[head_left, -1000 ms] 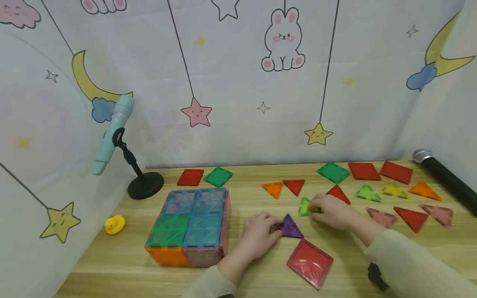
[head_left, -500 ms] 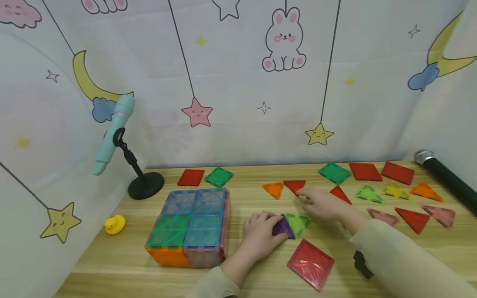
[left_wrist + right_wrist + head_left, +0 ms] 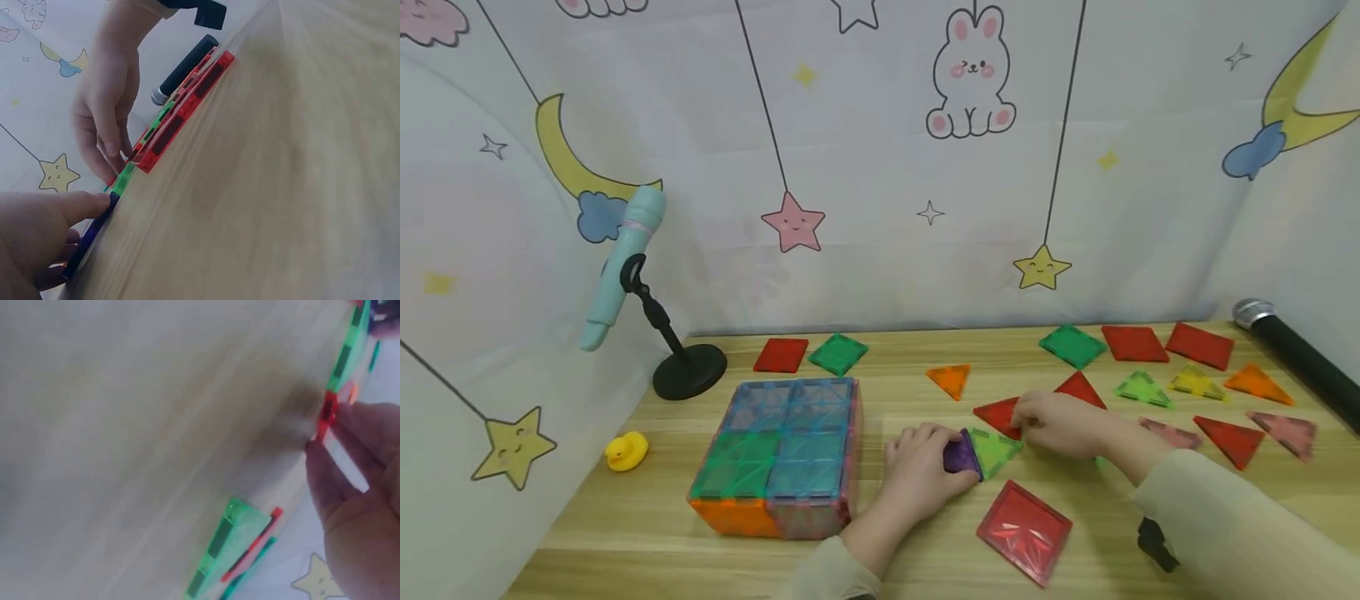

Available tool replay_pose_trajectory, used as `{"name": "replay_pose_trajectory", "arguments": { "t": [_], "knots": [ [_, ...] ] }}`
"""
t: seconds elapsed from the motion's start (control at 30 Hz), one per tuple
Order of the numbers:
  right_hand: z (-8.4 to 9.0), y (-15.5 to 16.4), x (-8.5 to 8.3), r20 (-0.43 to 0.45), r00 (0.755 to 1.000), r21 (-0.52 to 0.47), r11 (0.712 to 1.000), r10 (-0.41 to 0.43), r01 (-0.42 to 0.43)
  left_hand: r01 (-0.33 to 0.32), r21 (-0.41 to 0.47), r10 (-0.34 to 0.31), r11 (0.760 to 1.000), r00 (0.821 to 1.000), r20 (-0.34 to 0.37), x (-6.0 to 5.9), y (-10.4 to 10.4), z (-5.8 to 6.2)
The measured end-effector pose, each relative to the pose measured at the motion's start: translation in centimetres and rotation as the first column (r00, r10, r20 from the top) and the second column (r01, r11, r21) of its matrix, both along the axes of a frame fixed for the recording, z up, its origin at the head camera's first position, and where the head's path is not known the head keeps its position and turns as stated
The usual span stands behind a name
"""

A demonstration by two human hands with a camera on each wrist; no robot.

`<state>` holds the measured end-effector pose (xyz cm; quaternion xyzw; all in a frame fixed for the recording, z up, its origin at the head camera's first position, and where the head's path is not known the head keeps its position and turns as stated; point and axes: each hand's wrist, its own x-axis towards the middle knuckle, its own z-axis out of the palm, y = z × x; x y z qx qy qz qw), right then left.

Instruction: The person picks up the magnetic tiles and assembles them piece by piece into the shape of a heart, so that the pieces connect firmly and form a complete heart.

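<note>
My left hand (image 3: 921, 467) grips a purple triangular magnetic tile (image 3: 958, 455) by its edges, thumb at the near corner and fingers along the far side. Against the purple tile's right edge lies a light green triangular tile (image 3: 994, 450). My right hand (image 3: 1063, 423) pinches a red triangular tile (image 3: 997, 415) just behind the green one; the hand hides part of it. In the right wrist view the red tile (image 3: 326, 415) sits between thumb and fingertips, end to end with the green tile (image 3: 344, 356).
Red square tiles (image 3: 1025, 533) lie in front of the hands. A box of coloured tiles (image 3: 775, 450) stands left. Several loose tiles, such as a red triangle (image 3: 1228, 442), spread right, near a black microphone (image 3: 1300, 358). A toy duck (image 3: 627, 451) and a microphone stand (image 3: 688, 371) are far left.
The right hand let go of the light green tile beside the purple one, reached back, and brought a red triangle forward. The left hand has shifted the purple tile slightly left.
</note>
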<state>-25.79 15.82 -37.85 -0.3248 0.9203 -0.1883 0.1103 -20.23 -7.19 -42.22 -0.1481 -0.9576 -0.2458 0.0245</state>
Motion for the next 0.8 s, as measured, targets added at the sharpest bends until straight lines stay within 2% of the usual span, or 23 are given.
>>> {"name": "replay_pose_trajectory", "arguments": {
  "t": [0.1, 0.17, 0.4, 0.6, 0.73, 0.8],
  "knots": [
    [0.0, -0.1, 0.7, 0.027, 0.999, -0.023, 0.999, 0.024, -0.024, -0.001, 0.015, 0.001, 1.0, 1.0, -0.002, -0.1, -0.2, -0.1],
    [-0.1, -0.3, 1.0, 0.04, 0.999, -0.031, 0.999, 0.011, -0.01, 0.004, 0.024, -0.004, 1.0, 1.0, 0.005, -0.1, -0.3, -0.2],
    [-0.9, -0.9, 1.1, 0.017, 1.0, 0.069, 0.998, -0.011, 0.01, 0.031, 0.009, -0.032, 0.999, 0.999, 0.04, -0.3, -0.1, -0.3],
    [-1.0, -1.5, 1.1, -0.003, 0.999, 0.027, 0.999, -0.033, 0.033, 0.025, -0.037, -0.024, 0.999, 0.999, 0.035, -0.7, 0.6, -0.3],
    [-1.0, -1.4, 1.5, 0.04, 0.997, -0.017, 0.998, -0.06, 0.061, 0.03, -0.051, -0.028, 0.998, 0.999, 0.032, -0.7, 0.8, -0.2],
    [-1.1, -1.3, 1.7, 0.06, 0.997, -0.064, 0.997, -0.038, 0.042, 0.031, -0.051, -0.029, 0.998, 0.999, 0.026, -0.7, 0.7, -0.2]
  ]
}}
